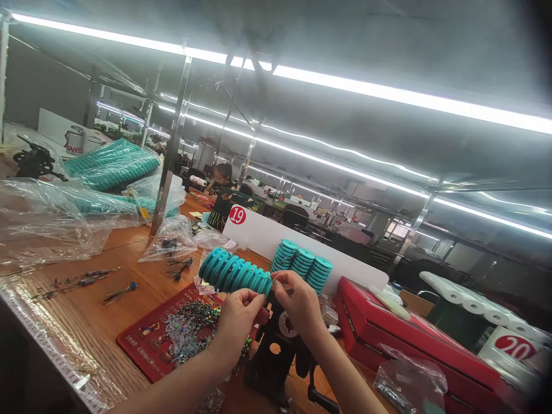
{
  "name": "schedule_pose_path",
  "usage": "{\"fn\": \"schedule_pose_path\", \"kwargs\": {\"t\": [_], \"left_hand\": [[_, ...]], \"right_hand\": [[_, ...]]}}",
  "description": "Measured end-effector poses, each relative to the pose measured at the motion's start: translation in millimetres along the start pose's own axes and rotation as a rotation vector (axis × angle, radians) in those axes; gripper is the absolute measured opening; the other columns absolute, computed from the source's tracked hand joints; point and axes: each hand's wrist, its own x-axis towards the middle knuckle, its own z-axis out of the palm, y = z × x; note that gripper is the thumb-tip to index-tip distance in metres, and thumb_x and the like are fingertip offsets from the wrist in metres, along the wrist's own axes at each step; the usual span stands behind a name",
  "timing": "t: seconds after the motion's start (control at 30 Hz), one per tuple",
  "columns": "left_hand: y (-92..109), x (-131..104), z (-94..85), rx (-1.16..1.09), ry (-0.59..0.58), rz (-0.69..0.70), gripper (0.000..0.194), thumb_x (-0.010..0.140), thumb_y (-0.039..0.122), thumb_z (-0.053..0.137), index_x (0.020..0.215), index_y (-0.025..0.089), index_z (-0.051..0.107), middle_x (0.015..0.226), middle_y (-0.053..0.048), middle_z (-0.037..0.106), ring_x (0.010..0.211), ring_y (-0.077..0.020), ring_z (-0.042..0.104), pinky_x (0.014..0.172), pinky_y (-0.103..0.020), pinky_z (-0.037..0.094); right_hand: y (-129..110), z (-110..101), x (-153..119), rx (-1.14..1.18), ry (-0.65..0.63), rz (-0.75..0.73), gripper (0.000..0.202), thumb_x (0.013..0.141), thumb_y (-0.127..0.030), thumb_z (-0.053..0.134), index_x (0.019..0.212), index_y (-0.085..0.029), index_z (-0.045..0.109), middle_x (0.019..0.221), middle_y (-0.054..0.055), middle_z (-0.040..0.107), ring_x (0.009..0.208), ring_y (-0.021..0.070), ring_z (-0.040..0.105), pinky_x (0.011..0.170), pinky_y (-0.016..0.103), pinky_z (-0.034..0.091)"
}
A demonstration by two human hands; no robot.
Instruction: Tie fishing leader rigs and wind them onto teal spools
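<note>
A row of turquoise discs [235, 273] lies sideways, one against another, above a black hand-cranked device [269, 365]. At the row's right end my left hand [241, 322] pinches with thumb and finger near the last disc. My right hand [297, 302] is closed just to the right of it, its fingertips at the same end; what it holds is too small to make out. Below and left of the hands, a red mat [142, 348] bears a pile of small beaded pieces [194, 328] in grey and bright colours.
Turquoise disc stacks [304, 264] stand behind the hands. On the right are a red box [414, 345] and white rolls [470, 302]. Plastic-wrapped turquoise discs [114, 164] lie at the left, near a metal post [170, 149]. A person [222, 175] sits farther back.
</note>
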Motion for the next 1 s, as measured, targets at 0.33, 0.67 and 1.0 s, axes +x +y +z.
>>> {"fn": "schedule_pose_path", "kwargs": {"t": [0.33, 0.67, 1.0], "left_hand": [[0.5, -0.7, -1.0, -0.004, -0.011, 0.036, 0.019, 0.068, 0.03, 0.056, 0.059, 0.013, 0.054, 0.046, -0.001, 0.059, 0.042, -0.0099, 0.05, 0.043, -0.02, 0.039], [0.9, -2.7, -4.7, -0.046, -0.047, -0.036, 0.023, 0.065, 0.033, 0.059, 0.071, 0.011, 0.058, 0.057, -0.003, 0.064, 0.047, -0.013, 0.057, 0.05, -0.025, 0.047], [-12.0, -9.3, -11.9, -0.061, -0.102, -0.065, 0.024, 0.064, 0.035, 0.059, 0.07, 0.012, 0.058, 0.052, 0.0, 0.061, 0.046, -0.0149, 0.058, 0.05, -0.027, 0.046]], "right_hand": [[0.9, 2.2, -0.3, 0.012, 0.007, -0.068, 0.01, 0.076, -0.016, 0.045, 0.072, -0.021, 0.054, 0.089, -0.001, 0.062, 0.083, 0.0136, 0.056, 0.07, 0.023, 0.04], [1.5, 5.0, 2.2, -0.044, 0.035, 0.019, 0.015, 0.076, -0.017, 0.046, 0.082, -0.021, 0.058, 0.085, -0.002, 0.064, 0.077, 0.0139, 0.058, 0.067, 0.023, 0.04], [-4.0, -1.0, 7.2, -0.069, -0.014, 0.042, 0.017, 0.077, -0.02, 0.043, 0.08, -0.02, 0.059, 0.085, 0.001, 0.064, 0.076, 0.016, 0.058, 0.066, 0.026, 0.041]]}}
